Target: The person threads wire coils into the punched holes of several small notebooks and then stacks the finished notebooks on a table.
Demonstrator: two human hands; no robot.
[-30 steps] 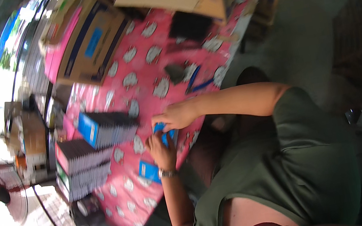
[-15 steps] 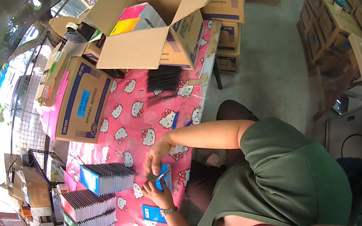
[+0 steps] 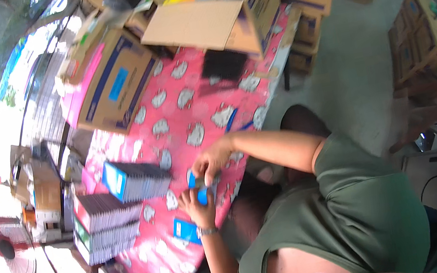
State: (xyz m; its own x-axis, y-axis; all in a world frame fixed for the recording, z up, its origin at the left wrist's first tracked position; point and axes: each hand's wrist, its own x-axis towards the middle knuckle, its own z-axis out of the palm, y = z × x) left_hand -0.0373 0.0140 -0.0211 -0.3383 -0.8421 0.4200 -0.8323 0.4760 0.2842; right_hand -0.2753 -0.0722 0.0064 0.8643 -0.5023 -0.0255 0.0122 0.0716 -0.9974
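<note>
A small blue spiral notebook (image 3: pixel 203 197) lies under my hands near the right edge of the table. My left hand (image 3: pixel 200 210) grips its lower left side, fingers curled over the edge. At its upper end is my right hand (image 3: pixel 212 162), fingers bent and pinched together; what is between them is hidden and blurred. Beside my left wrist, another blue notebook (image 3: pixel 186 231) rests flat on the pink tablecloth. To the left stand stacks of spiral notebooks: a blue-covered stack (image 3: pixel 138 180), a red-covered one (image 3: pixel 107 210) and a green-covered one (image 3: pixel 109 241).
Two blue pen-like sticks (image 3: pixel 232 119) lie beyond my right hand. Farther off is a pile of black spiral bindings (image 3: pixel 223 65). An open carton (image 3: pixel 193 24) with notebooks and a closed carton (image 3: pixel 118 84) stand at the back. A fan (image 3: pixel 10 249) is at far left.
The whole view has shifted, so the table appears farther right and higher. Both hands stay at the blue notebook; my right hand's fingers have come down closer onto its upper end.
</note>
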